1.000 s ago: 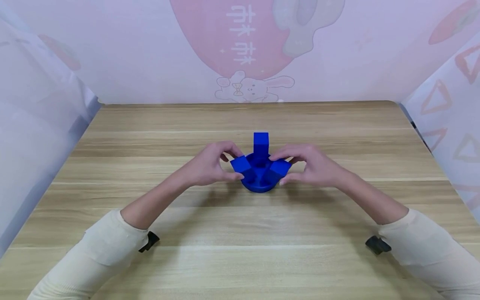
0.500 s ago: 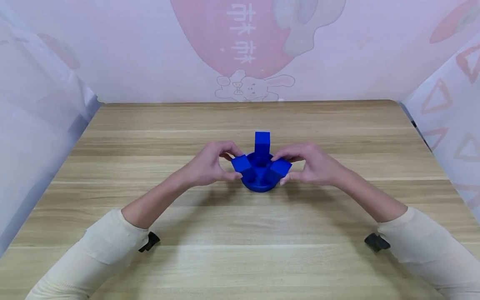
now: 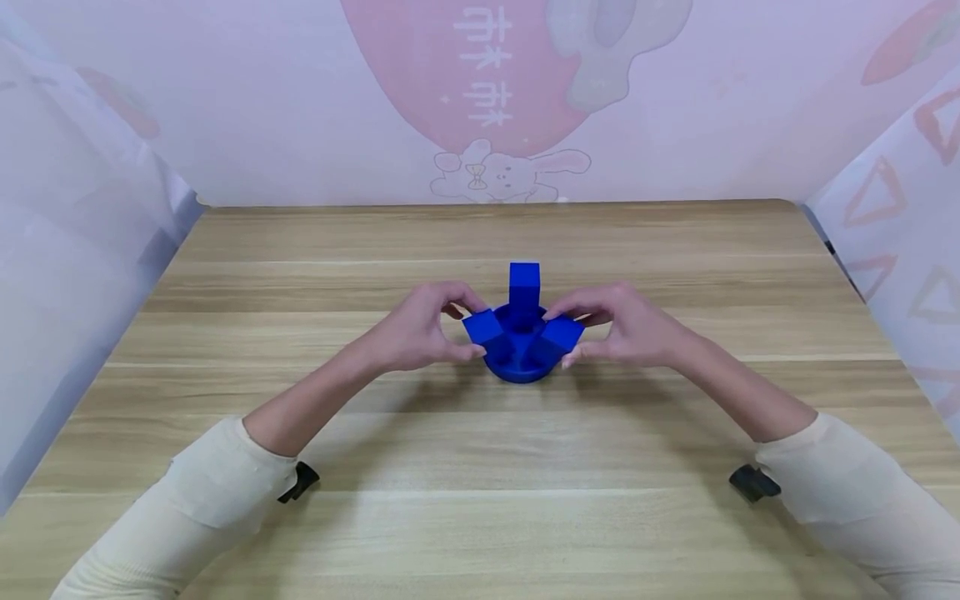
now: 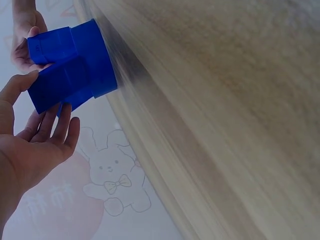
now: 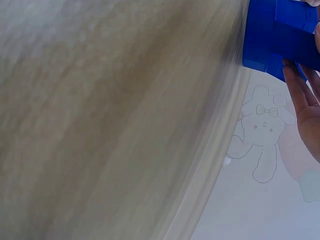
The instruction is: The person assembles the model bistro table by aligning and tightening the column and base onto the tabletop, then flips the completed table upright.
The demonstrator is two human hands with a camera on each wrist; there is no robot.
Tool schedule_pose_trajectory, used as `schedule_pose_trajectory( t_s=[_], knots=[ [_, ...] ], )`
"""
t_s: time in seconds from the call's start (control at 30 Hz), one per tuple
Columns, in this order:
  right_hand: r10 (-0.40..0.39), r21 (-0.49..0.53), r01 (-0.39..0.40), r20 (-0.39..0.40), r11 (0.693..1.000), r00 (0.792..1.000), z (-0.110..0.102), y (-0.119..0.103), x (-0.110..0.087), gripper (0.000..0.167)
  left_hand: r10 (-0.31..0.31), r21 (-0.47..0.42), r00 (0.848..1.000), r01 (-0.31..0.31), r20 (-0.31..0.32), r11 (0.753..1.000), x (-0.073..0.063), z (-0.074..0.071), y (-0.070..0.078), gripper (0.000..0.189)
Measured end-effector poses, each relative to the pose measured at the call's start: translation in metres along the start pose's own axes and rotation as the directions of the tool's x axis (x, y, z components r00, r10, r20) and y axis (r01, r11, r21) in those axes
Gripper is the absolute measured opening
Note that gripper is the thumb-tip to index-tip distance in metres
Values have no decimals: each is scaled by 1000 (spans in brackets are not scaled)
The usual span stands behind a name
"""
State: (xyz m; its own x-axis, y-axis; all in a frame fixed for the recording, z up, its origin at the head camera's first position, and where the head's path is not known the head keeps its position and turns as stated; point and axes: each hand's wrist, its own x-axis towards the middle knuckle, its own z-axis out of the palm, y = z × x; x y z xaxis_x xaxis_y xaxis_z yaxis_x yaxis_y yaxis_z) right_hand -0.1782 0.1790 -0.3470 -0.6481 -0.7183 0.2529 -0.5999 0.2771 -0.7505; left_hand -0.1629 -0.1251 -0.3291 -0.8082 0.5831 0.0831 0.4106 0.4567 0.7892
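In the head view, a blue round base (image 3: pixel 521 375) stands on the wooden table with three blue blocks rising from it. The rear block (image 3: pixel 524 285) is upright, with neither hand on it. My left hand (image 3: pixel 431 329) pinches the left block (image 3: pixel 483 326) between thumb and fingers. On the opposite side, the right block (image 3: pixel 562 334) is pinched by my right hand (image 3: pixel 622 327). Both of these front blocks lean outward over the rim. From the left wrist view, the base's side wall (image 4: pixel 100 60) meets the tabletop. Only part of my right hand (image 5: pixel 310 110) shows in the right wrist view.
The wood-grain table (image 3: pixel 480 500) runs back to a pale backdrop (image 3: pixel 300 108) printed with rabbits and a strawberry. White cloth panels flank both sides. Dark wrist-camera mounts (image 3: pixel 300 482) stick out under the light sleeves (image 3: pixel 217 475).
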Motion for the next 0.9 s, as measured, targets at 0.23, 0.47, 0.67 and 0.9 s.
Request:
schedule_pose_trajectory(
  t_s=[0.23,0.47,0.67,0.9],
  knots=[
    [0,-42,0,-4,999,1000,-2,1,-3,71,-21,55,999,19,25,998,-1,-3,-3,56],
    [82,-107,-83,-16,991,997,-2,5,-6,88,-7,38,998,5,60,999,0,-3,-16,83],
    [192,-164,-187,17,969,981,3,5,-2,92,-53,116,995,43,80,992,6,3,-22,89],
    [214,-205,-203,36,958,976,7,13,5,92,-63,149,992,46,106,988,14,10,-27,91]
  ],
)
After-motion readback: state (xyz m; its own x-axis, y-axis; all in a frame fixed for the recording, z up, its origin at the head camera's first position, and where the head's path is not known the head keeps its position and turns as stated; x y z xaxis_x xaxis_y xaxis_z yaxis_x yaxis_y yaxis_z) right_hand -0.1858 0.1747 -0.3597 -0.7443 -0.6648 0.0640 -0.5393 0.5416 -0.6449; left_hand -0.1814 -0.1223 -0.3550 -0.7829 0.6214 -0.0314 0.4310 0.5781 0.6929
